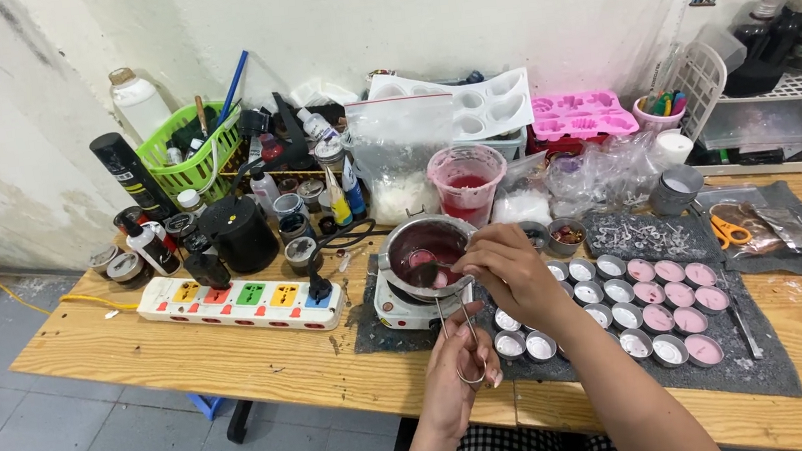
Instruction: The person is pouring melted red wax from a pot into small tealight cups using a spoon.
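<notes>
Two bare hands are working over a small steel melting pot (427, 249) that is sitting on a white electric warmer (410, 305) on the wooden tabletop (235, 360). The left hand (458, 375) is clenching its grip around the looped wire handle (464, 339) of the pot, seemingly steadying the vessel from below. The right hand (512, 268) is pinching a thin stirring tool whose tip is dipping into the pot just left of that grip; the tool itself is too slight to identify. Pink liquid, apparently melted wax, is lying in the pot.

Right of the right grip, rows of small round metal cups (632, 305) are standing on a dark grey felt mat (739, 363); the farther ones are holding pink fill, the nearer ones white or pale contents. Beyond the grips, a clear plastic beaker (467, 180) is holding red-pink residue. Further left, a white power strip with coloured switches (241, 301) is lying near the warmer, presumably supplying it. A green plastic basket of tools (193, 148) is standing well beyond the left grip, against the wall.
</notes>
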